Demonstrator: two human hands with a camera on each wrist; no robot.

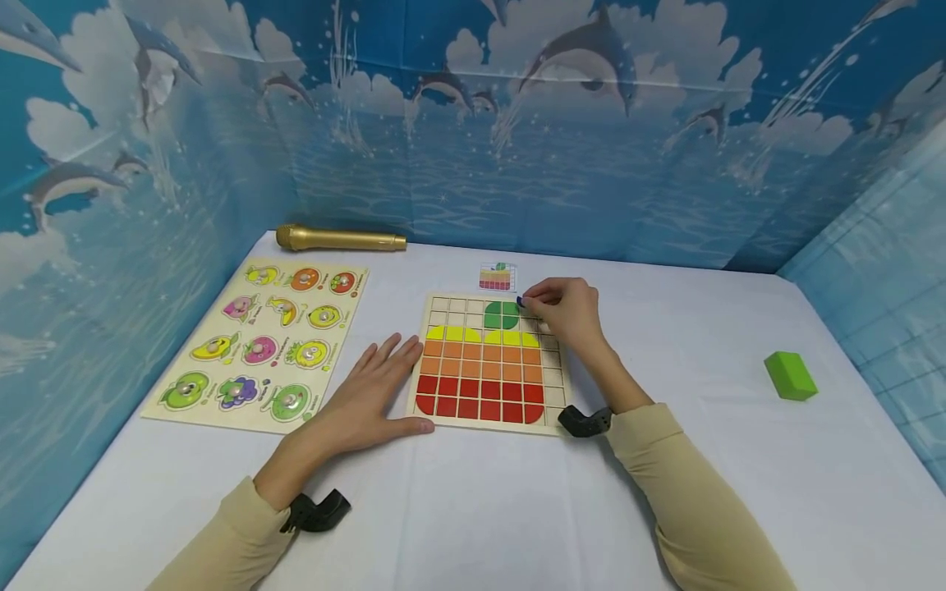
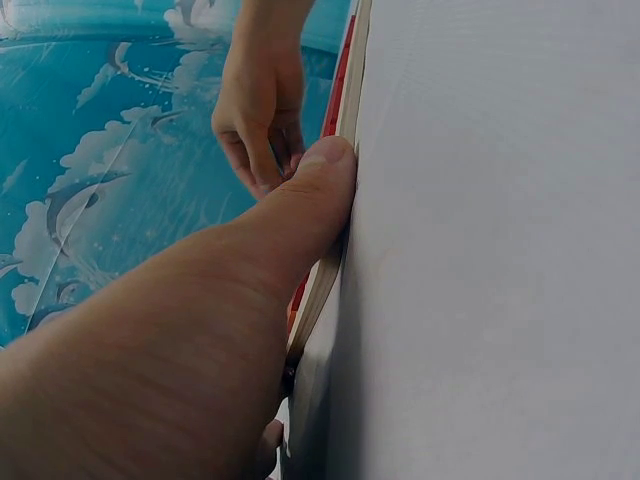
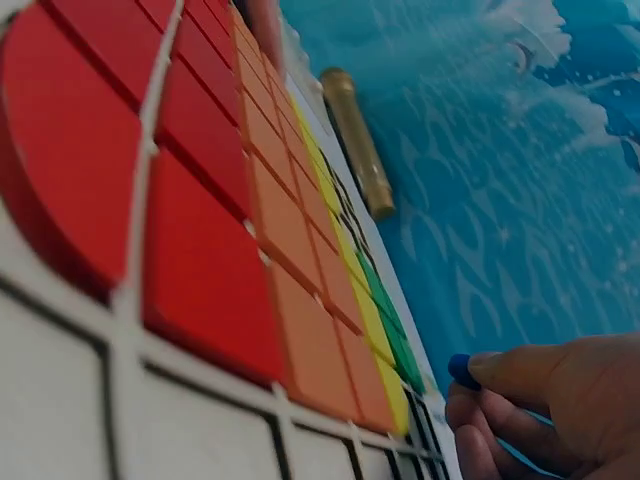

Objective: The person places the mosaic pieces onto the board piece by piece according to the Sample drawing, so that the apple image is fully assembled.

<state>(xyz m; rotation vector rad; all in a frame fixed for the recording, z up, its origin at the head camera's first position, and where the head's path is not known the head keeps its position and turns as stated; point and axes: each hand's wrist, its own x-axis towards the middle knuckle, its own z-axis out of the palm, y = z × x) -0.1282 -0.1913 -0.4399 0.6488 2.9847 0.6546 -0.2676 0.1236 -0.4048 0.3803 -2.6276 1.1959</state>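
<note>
A wooden grid board [image 1: 556, 379] lies on the white table. It carries rows of red tiles [image 1: 480, 399], orange tiles [image 1: 473, 359] and yellow pieces [image 1: 473, 335], with green pieces [image 1: 501, 315] above. My right hand [image 1: 571, 310] is over the board's far right corner, pinching a small blue piece [image 3: 460, 372] between thumb and fingers, just right of the green pieces. My left hand [image 1: 377, 396] lies with fingers extended along the board's left edge. Its thumb [image 2: 325, 165] rests against the near edge.
A fruit puzzle board [image 1: 210, 417] lies at the left, close by my left forearm. Behind it is a gold microphone [image 1: 340, 239]. A small picture card [image 1: 498, 277] lies beyond the grid board. A green block [image 1: 791, 376] stands far right. A dolphin-print curtain [image 1: 458, 189] encloses the table.
</note>
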